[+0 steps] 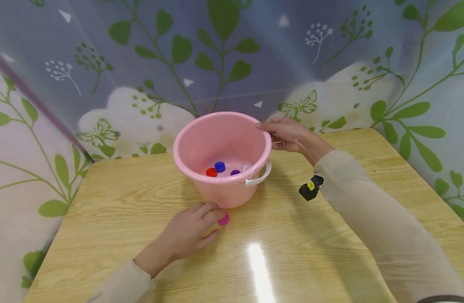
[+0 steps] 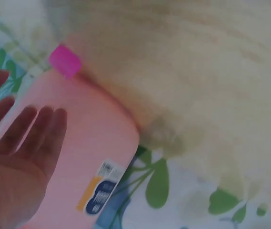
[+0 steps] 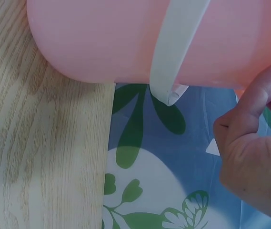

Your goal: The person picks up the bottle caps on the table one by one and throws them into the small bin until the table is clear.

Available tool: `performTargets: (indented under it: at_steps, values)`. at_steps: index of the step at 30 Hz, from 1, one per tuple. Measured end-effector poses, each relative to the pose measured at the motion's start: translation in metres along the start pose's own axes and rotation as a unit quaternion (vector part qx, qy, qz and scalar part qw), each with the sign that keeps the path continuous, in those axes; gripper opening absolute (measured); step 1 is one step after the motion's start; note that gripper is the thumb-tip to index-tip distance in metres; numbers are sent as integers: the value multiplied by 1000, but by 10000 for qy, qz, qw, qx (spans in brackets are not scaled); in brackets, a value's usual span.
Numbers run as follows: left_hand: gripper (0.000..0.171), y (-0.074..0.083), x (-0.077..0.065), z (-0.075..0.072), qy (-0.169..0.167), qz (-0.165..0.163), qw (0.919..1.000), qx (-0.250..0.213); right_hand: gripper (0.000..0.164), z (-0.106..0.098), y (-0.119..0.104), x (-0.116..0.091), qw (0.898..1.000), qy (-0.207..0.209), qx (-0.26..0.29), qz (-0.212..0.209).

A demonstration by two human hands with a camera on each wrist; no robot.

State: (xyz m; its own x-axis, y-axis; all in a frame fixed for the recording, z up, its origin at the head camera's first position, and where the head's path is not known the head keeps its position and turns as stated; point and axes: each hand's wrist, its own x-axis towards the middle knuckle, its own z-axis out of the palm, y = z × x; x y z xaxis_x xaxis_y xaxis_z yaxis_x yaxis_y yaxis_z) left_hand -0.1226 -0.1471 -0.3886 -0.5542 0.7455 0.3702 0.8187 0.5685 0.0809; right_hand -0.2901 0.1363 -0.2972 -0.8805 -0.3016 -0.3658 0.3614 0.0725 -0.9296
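A pink bucket (image 1: 224, 191) stands on the wooden table, its rim towards the head camera. My right hand (image 1: 289, 134) grips the bucket's rim at the right, thumb over the edge; the right wrist view also shows this hand (image 3: 254, 138) at the rim. Low in front of the bucket is a small magenta bottle cap (image 1: 223, 219). Beside it is my left hand (image 1: 190, 231), fingers loosely extended. In the left wrist view a gap shows between the fingers and the cap (image 2: 65, 61). Inside the bucket lie a red cap (image 1: 211, 172), a blue cap (image 1: 220, 167), a purple cap (image 1: 235, 172) and a whitish piece (image 1: 246, 167).
The bucket's white handle (image 1: 260, 176) hangs down on its right side. A label (image 2: 97, 193) is stuck on the bucket's wall. Behind the wooden table (image 1: 114, 219) rises a wall covering (image 1: 254, 75) with leaves and butterflies.
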Motion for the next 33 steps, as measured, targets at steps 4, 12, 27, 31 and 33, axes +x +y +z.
performTargets:
  at_steps: [4, 12, 27, 31, 33]
  values:
    - [30, 0, 0, 13, -580, -142, 9982, 84, 26, 2, 0, 1, 10000, -11, 21, -11]
    - [17, 3, 13, 29, -948, -301, 9947, 274, 34, 1, 2, 0, 10000, -35, 41, -84]
    - [15, 5, 24, 34, -1529, -586, 9853, 495, 33, 0, 2, 0, 9999, -31, 124, -108]
    - [16, 5, 23, 35, -1390, -648, 9873, 420, 31, 0, 3, 2, 9999, 29, 109, -31]
    - [16, 5, 23, 35, -1338, -676, 9881, 358, 30, -1, 3, 2, 9999, 45, 118, -6]
